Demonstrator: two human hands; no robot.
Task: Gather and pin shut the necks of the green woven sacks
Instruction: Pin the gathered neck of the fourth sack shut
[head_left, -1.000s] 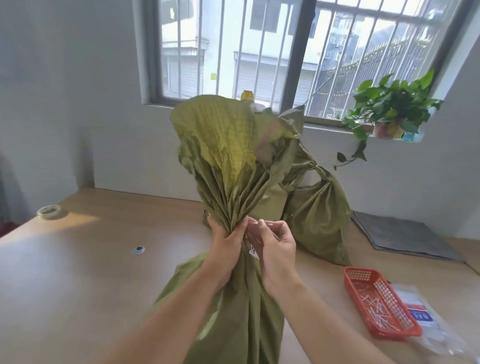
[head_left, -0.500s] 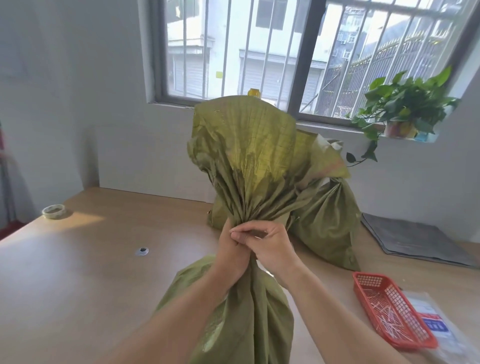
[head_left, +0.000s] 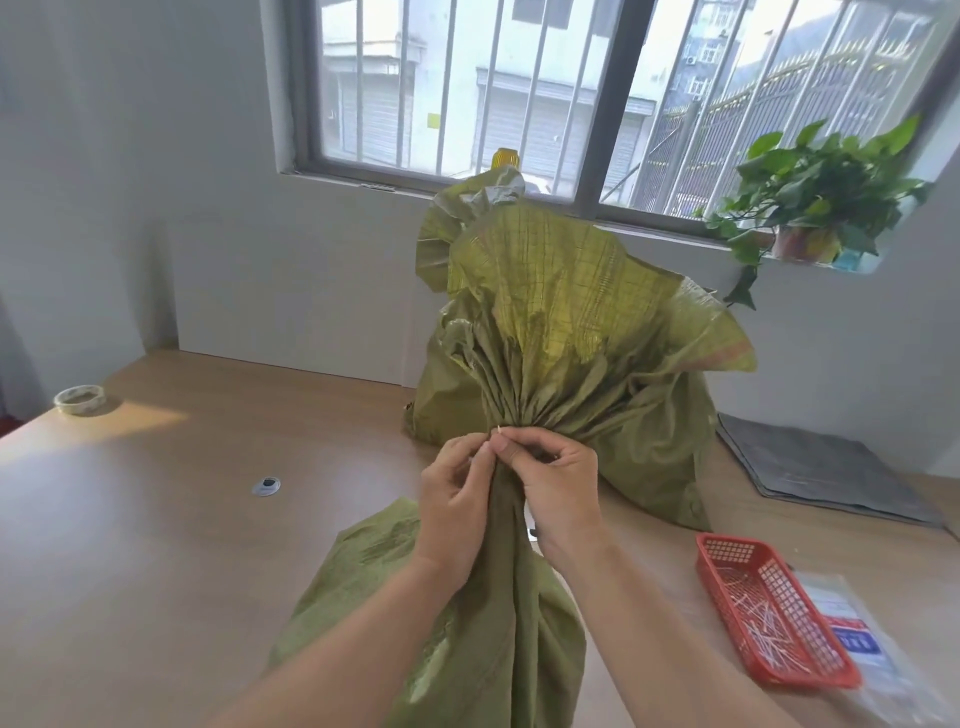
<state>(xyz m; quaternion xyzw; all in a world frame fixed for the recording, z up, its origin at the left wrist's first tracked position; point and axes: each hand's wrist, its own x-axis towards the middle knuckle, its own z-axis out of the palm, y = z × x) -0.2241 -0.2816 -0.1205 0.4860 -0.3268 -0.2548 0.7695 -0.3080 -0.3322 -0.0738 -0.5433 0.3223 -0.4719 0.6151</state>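
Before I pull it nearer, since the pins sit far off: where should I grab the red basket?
Take the red basket by its long left rim, coming from the left over bare table. It is shallow, pins lie loose inside, and a plastic bag crowds its right side.

Barred window (head_left: 519, 104), white walls (head_left: 130, 182), sunlit wooden table (head_left: 130, 519).

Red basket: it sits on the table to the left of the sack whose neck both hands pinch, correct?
No. In the head view the red basket sits to the right of the sack, not the left. The left hand and right hand do pinch its neck.
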